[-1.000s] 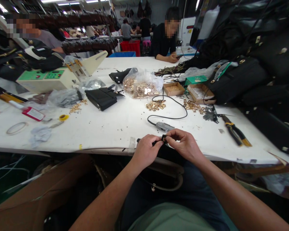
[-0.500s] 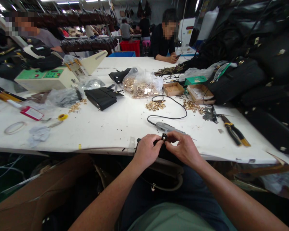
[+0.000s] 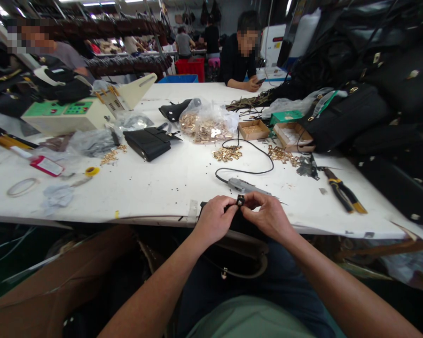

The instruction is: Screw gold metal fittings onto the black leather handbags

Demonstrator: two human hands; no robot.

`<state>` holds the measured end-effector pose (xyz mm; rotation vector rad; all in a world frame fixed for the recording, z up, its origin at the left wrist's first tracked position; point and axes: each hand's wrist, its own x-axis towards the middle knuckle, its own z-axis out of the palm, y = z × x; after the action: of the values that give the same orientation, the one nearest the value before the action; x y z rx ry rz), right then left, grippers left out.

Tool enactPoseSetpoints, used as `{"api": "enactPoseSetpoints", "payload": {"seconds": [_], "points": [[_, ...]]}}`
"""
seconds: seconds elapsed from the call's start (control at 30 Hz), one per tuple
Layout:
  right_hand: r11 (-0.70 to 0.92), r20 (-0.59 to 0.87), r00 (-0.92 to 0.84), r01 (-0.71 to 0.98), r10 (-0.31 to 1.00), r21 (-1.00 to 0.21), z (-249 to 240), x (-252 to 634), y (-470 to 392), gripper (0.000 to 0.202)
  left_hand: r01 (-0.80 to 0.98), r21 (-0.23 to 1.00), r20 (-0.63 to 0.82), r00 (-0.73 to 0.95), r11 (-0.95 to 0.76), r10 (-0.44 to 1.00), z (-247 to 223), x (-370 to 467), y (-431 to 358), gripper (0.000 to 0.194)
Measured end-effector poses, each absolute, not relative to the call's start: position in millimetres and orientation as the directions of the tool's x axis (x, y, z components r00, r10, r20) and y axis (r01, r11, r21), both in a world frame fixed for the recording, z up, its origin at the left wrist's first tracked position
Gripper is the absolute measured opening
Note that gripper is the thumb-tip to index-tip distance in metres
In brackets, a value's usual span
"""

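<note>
Over the table's front edge, my left hand [image 3: 215, 219] and my right hand [image 3: 270, 215] meet with thumbs and fingers pinched together. Between the fingertips is a small black bag tab [image 3: 240, 205] with a shiny metal fitting at its top. Both hands grip this piece from either side. Below them a black handbag [image 3: 245, 251] rests open on my lap, with a metal clasp [image 3: 224, 272] on its rim. Just beyond my fingers lies a grey electric screwdriver [image 3: 248, 187] on its cord.
Gold metal fittings lie in a pile [image 3: 227, 153] and fill a clear plastic bag [image 3: 209, 124]. Pliers [image 3: 344, 191] are at the right, before stacked black bags [image 3: 391, 126]. A black purse [image 3: 148, 143] lies left of centre. Across the table a person [image 3: 241, 51] leans, holding a phone.
Almost nothing differs. The metal fitting between my fingertips looks slightly turned, while both hands keep the same place and grip.
</note>
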<state>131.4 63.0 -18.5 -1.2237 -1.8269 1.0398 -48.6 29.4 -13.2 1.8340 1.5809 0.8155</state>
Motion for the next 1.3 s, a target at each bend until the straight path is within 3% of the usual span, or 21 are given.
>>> {"api": "enactPoseSetpoints", "payload": {"seconds": [0.63, 0.93, 1.13, 1.3], "points": [[0.247, 0.112, -0.298, 0.466, 0.948, -0.850, -18.5, 128.5, 69.8, 0.014, 0.704, 0.705, 0.049, 0.079, -0.090, 0.996, -14.4, -43.5, 35.3, 0.016], [0.177, 0.026, -0.355, 0.400, 0.934, -0.899, -17.4, 131.9, 72.8, 0.018, 0.761, 0.646, 0.040, 0.042, -0.058, 0.998, -12.0, -39.2, 34.5, 0.015], [0.145, -0.013, -0.355, 0.414, 0.935, -0.899, -19.5, 130.3, 78.9, 0.017, 0.767, 0.637, -0.016, 0.112, -0.076, 0.994, -14.3, -44.2, 37.6, 0.023], [0.016, -0.123, -0.405, 0.323, 0.906, -0.946, -24.5, 136.4, 85.5, 0.015, 0.804, 0.581, -0.015, 0.167, -0.127, 0.986, -4.9, -48.7, 37.6, 0.023]]}}
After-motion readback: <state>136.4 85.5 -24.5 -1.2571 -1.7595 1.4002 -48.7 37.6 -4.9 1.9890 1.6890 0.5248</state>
